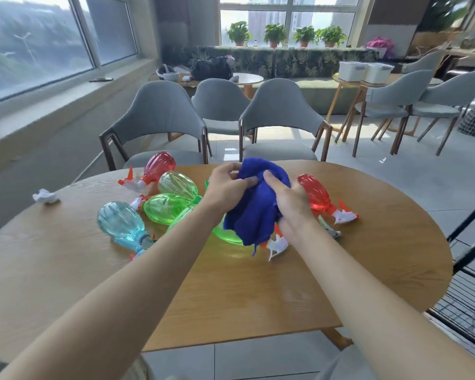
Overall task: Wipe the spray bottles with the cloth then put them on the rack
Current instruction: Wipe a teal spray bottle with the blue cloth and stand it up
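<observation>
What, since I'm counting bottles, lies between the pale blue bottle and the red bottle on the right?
In the head view: green bottles lying on the table, then the blue cloth gripped by the left hand and right hand.

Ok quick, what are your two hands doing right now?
Left hand: pinching the blue cloth.
Right hand: holding the same cloth, thumb on top.

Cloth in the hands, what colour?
The cloth is plain deep blue, clearest in the head view.
</observation>
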Available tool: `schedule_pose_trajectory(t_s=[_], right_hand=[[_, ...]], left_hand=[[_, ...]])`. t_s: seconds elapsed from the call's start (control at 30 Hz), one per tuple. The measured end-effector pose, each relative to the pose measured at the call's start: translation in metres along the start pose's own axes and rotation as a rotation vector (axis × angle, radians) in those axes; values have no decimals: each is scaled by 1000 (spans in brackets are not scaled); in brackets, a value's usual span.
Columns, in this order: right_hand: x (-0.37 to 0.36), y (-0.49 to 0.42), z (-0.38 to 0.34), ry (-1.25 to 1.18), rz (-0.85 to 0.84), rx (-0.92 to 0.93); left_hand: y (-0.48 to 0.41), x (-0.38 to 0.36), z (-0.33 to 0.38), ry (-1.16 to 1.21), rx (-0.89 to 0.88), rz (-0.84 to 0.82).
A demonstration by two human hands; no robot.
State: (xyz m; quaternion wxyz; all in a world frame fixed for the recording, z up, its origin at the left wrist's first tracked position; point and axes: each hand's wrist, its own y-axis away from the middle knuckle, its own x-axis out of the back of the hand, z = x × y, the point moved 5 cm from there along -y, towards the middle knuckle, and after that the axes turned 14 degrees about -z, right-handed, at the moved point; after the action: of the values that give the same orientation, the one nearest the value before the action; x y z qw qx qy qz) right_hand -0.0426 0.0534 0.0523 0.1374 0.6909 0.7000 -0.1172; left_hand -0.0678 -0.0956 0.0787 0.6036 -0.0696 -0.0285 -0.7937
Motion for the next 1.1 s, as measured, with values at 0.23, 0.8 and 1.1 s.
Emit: schedule_pose_trajectory(t_s=[0.23, 0.8, 1.1], right_hand=[[-53, -1, 30, 148, -161, -76], [-171, -8, 101, 935, -360, 58], [-183, -13, 103, 1370, -335, 145]], left_hand=[[24, 51, 0, -206, -100, 175], [108, 209, -85, -929, 174, 277], [115, 207, -94, -1049, 140, 83]])
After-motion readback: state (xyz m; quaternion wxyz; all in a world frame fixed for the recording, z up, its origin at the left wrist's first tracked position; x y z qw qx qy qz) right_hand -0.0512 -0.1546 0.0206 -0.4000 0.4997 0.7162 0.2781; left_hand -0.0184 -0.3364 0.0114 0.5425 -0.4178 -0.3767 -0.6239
